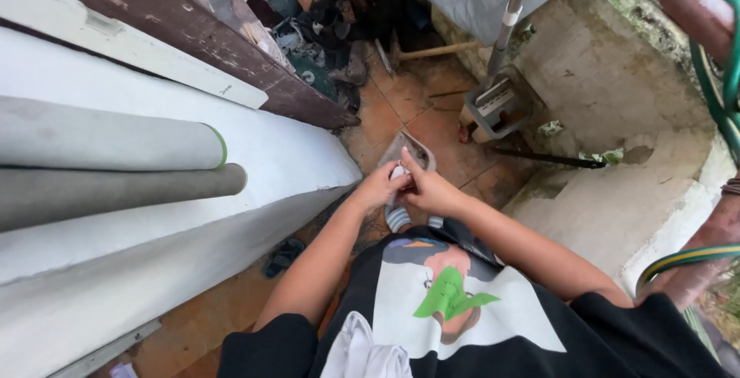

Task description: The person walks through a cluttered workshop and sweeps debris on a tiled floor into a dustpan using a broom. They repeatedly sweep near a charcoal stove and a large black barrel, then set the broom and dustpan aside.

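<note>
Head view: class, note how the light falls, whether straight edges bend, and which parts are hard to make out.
Head view: soft, even daylight, no hard shadows or glare; the wide lens bows the white ledge and grey rolls at the left; the left hand and right hand meet on a small clear bag, too small to read in detail; the clutter at top is dim.
</note>
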